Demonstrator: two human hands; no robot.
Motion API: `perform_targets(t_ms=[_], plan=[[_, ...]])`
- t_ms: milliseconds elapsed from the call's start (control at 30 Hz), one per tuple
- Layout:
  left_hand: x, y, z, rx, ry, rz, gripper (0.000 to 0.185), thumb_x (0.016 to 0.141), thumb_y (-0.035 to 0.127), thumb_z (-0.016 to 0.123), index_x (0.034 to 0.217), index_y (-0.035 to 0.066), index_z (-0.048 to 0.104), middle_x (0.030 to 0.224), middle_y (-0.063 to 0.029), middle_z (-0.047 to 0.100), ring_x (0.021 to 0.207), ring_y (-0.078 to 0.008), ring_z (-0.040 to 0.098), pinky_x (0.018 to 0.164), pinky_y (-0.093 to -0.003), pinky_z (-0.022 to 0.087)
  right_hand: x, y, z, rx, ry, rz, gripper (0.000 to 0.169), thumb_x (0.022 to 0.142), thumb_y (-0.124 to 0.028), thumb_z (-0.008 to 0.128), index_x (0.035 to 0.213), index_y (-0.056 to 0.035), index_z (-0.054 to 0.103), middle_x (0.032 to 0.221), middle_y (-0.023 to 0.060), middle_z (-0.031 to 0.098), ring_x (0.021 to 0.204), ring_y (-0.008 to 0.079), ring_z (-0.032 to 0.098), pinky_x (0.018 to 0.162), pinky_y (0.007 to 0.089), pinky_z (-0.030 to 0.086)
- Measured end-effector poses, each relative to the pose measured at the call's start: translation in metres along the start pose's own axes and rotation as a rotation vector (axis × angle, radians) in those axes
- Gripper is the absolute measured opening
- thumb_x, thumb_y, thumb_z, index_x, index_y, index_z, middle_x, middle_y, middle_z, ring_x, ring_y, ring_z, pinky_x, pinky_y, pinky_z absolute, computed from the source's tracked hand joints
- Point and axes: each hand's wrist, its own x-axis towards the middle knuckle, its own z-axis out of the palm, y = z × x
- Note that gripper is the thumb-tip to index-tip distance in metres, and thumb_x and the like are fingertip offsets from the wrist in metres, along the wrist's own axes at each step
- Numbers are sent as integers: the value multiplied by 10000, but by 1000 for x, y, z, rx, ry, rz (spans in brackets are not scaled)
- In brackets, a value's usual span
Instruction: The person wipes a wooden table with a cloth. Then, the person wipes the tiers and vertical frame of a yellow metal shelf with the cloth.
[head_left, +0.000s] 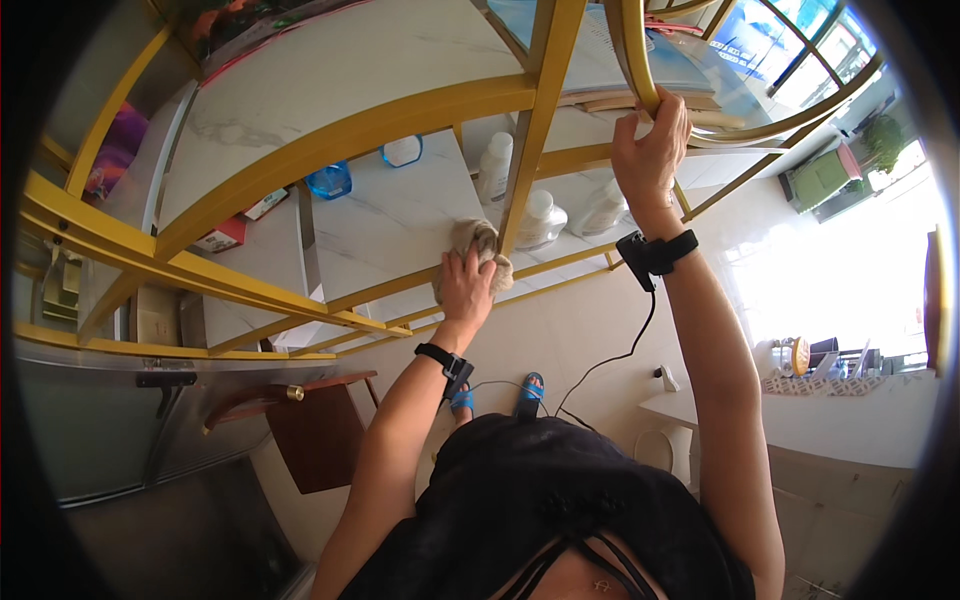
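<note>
My left hand presses a crumpled beige cloth against the front edge of a white marble-patterned shelf, beside an upright of the gold metal rack. Higher and to the right, my right hand grips a curved gold bar of the rack. White plastic bottles stand just right of the cloth, beyond the upright. Farther back on the shelf are a blue container and a second blue-rimmed one. Each wrist wears a black strap with a small device.
Papers lie on an upper shelf at right. Red boxes sit on a shelf at left. A brown wooden chair stands below left. A white counter holding jars is at right. A cable hangs from my right wrist.
</note>
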Motion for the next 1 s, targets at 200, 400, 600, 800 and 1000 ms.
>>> perform_targets(t_ms=[200, 400, 600, 800, 1000], plan=[[6, 10, -1, -3, -46, -14, 193, 844, 171, 670, 1010, 99, 604, 1292, -194, 510, 1145, -467, 482, 1090, -586, 323, 1, -2, -3, -6, 23, -25, 357, 759, -21, 586, 1113, -47, 548, 954, 111, 555, 928, 305, 536, 864, 393, 400], [-9, -8, -8, -123, -54, 50, 256, 786, 112, 703, 1021, 88, 606, 1281, -196, 523, 1127, -418, 495, 1067, -536, 363, 2, -1, -4, -3, 18, -44, 363, 757, -21, 578, 1117, -49, 547, 949, 126, 552, 923, 327, 533, 860, 410, 404], [-20, -13, -40, -494, 45, -53, 390, 707, 80, 735, 1069, 68, 588, 1219, -211, 543, 1042, -450, 530, 932, -542, 438, 5, 1, -2, 4, 68, -81, 365, 742, -15, 571, 1104, -53, 549, 932, 123, 549, 919, 326, 538, 841, 412, 405], [63, 33, -143, -613, 527, 10, 652, 703, 68, 763, 1289, 26, 482, 1250, -256, 524, 1137, -481, 528, 952, -471, 463, 4, 0, -3, 39, 70, -71, 365, 736, -8, 564, 1098, -55, 551, 931, 117, 555, 921, 316, 544, 829, 406, 404], [135, 74, -166, -763, 661, 77, 912, 680, 58, 801, 1443, -2, 306, 1397, -239, 457, 1235, -435, 507, 1037, -430, 430, 5, -1, -5, 60, 51, -71, 363, 740, -14, 560, 1100, -56, 553, 933, 115, 559, 923, 309, 547, 831, 405, 404]])
